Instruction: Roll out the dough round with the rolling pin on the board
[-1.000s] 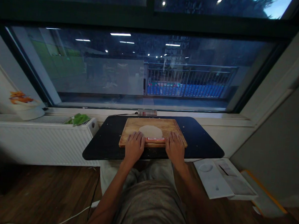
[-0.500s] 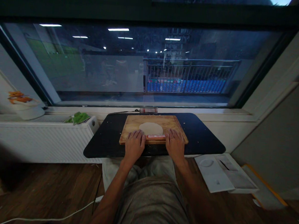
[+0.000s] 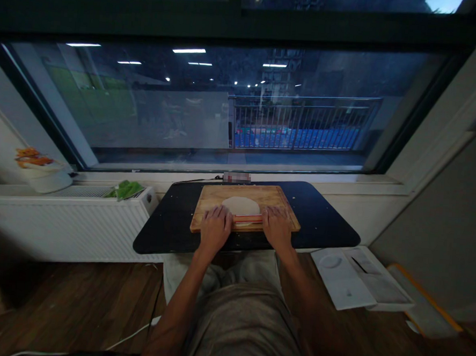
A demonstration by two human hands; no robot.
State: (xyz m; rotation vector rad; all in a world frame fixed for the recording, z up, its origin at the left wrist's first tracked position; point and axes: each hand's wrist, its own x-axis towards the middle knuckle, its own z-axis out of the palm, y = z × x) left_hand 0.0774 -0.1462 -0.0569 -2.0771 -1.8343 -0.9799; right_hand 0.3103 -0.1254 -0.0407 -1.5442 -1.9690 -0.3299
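Note:
A flattened round of pale dough (image 3: 241,205) lies on a wooden cutting board (image 3: 208,193). Across its near edge runs a rolling pin (image 3: 248,219), its middle showing between my hands. My left hand (image 3: 215,227) is closed over the pin's left end, and my right hand (image 3: 276,227) over its right end. Both palms face down, and the fingers hide the ends of the pin. A little dough shows just on the near side of the pin.
Beneath the board is a black table (image 3: 324,221) with scattered crumbs, set against the window sill. A white radiator (image 3: 77,227) stands at the left, with a green cloth-like item (image 3: 125,189) and a white pot (image 3: 46,177) on top. White box parts (image 3: 361,277) lie at the right.
The rolling pin has turned, so its white label has gone from sight and a plain orange side shows. My hands have shifted only slightly and still grip the pin.

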